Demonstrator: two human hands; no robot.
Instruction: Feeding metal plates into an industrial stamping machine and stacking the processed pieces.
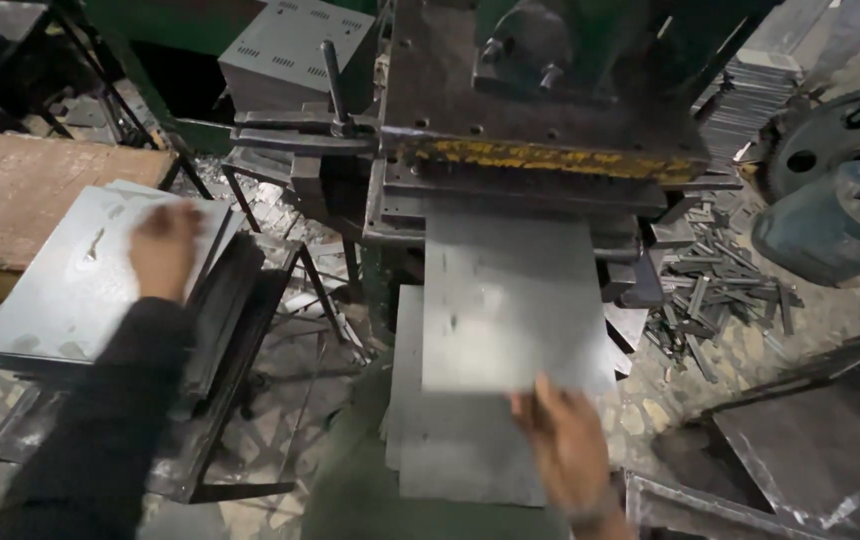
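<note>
Gripping: right hand (568, 448) pinches the near edge of a grey metal sheet (506, 305), thumb on top.
Sheet position: lying flat, far end under the press (540, 110), atop more sheets (450, 450).
Left hand (162, 248): blurred, resting on a stack of sheets (70, 290) on a stand to the left; its hold cannot be told.
Floor right: metal offcuts (715, 290).

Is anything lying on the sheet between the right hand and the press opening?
Nothing visible does. The right hand holds the near edge of the metal sheet, whose bare surface runs straight under the press head. The left hand rests on the side stack.
</note>
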